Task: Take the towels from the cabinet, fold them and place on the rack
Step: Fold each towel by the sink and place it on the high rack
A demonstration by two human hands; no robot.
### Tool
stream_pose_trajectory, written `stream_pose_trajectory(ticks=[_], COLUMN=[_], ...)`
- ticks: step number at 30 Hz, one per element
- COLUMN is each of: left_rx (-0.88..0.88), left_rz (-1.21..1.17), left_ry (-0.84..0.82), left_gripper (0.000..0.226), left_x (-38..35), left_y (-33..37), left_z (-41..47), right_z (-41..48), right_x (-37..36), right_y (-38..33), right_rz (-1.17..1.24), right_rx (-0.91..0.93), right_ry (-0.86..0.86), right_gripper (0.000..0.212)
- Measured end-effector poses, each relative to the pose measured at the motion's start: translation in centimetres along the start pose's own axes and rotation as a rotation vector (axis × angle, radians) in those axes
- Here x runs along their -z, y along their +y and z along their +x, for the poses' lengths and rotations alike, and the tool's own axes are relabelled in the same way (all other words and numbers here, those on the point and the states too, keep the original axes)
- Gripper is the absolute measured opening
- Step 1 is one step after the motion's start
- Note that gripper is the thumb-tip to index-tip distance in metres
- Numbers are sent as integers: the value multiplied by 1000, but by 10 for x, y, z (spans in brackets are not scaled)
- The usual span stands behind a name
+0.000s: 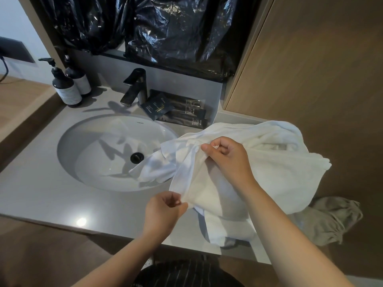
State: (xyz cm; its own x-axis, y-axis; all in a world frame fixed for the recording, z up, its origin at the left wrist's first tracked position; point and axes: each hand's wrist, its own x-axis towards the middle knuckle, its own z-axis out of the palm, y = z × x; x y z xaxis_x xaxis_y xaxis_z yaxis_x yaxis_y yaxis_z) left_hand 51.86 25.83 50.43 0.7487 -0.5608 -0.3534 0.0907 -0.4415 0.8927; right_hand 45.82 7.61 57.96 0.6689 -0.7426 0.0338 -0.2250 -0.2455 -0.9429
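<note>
A large white towel (275, 162) lies crumpled on the right part of the grey counter (37, 195), and one corner droops into the white sink (99, 154). My right hand (228, 160) pinches a fold of the towel near its top edge. My left hand (165, 212) pinches a lower edge of the same towel close to the counter's front. A grey cloth (329, 220) hangs off the counter's right end, partly under the towel. No rack is in view.
A dark faucet (134, 88) stands behind the sink. Two pump bottles (66, 85) sit at the back left. Dark toiletry packets (178, 108) lie behind the towel. Black plastic sheeting (165, 27) covers the wall above. A wooden cabinet panel (310, 59) rises at right.
</note>
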Motion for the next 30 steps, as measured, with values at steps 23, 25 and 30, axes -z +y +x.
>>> stream_pose_trajectory(ticks=[23, 25, 30], left_rx=[-159, -204, -376], left_rz=[-48, 66, 233], left_ry=[-300, -321, -271], left_gripper=[10, 20, 45], left_x=[41, 45, 45], left_y=[-12, -14, -16], left_z=[10, 10, 11], right_z=[-7, -10, -8], right_x=[7, 4, -9], right_y=[-1, -1, -1], right_rz=[75, -7, -505], right_rx=[-30, -21, 206], right_ry=[-143, -170, -95], right_gripper=[10, 9, 9])
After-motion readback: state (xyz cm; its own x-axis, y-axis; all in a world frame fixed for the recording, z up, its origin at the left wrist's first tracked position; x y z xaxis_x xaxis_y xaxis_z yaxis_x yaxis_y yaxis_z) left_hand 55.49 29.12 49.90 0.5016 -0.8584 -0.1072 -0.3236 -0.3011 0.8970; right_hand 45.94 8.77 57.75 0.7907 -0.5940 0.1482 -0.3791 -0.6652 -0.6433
